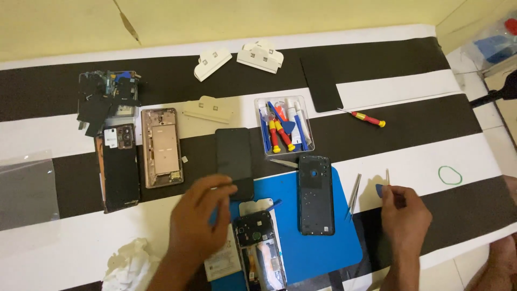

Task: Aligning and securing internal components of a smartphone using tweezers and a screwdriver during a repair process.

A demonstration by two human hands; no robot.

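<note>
We have the opened phone (pixel 259 249) stripped on the blue mat (pixel 339 248), its dark back cover (pixel 315 195) already off and lying just right of it. Our left hand (pixel 200 215) curls over the phone's top edge, grip unclear, while our right hand (pixel 403 211), right of the mat, pinches a small blue pick (pixel 379 189); boards inside are still in place.

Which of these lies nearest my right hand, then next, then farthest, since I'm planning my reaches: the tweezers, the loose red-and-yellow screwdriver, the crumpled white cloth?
Measured from the right hand in the head view:
1. Tweezers, just to its left on the table.
2. Loose red-and-yellow screwdriver, farther up the table, above the hand.
3. Crumpled white cloth, far across at the lower left, beyond the left hand.
</note>
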